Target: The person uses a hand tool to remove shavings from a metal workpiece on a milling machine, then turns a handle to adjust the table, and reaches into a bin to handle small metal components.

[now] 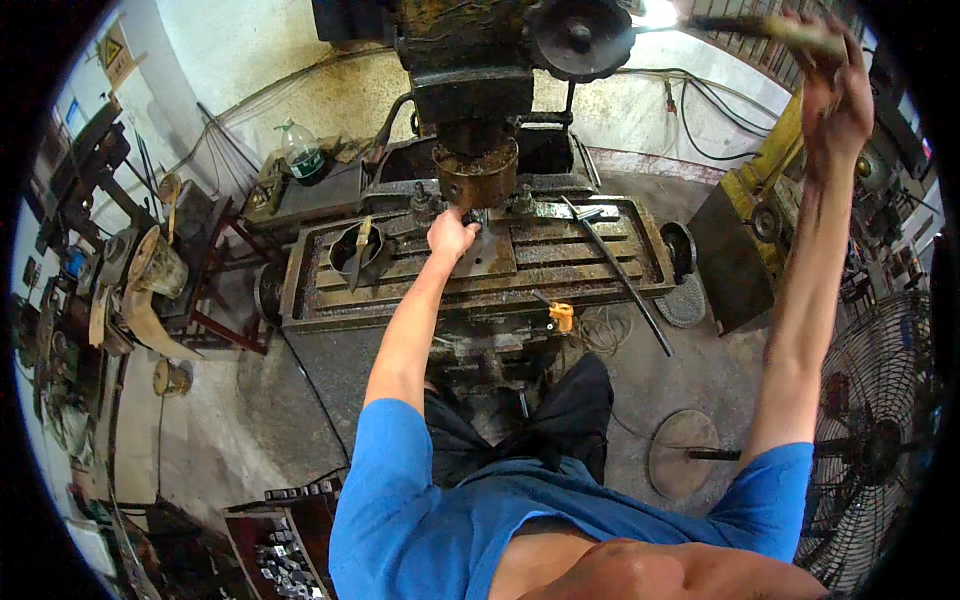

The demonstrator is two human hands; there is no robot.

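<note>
My left hand [453, 236] reaches in under the round brown spindle head [478, 172] of a milling or drilling machine. Its fingers are curled at a small dark part just above the table, and what they hold is hidden. Raised at the upper right, my right hand [836, 112] is closed around the end of a long machine lever [770, 27], a little blurred. Below my left hand a flat metal plate [492, 258] lies on the slotted machine table [570, 262]. A round tin [352, 262] with a brush [362, 240] across it stands left of that hand.
A long metal bar [622, 262] lies slantwise over the table's right front edge. A yellow object [560, 318] sits at the front edge. Dark handwheels [678, 250] flank the table. A floor fan [880, 450] stands by my right arm, a green bottle [300, 152] at the back left.
</note>
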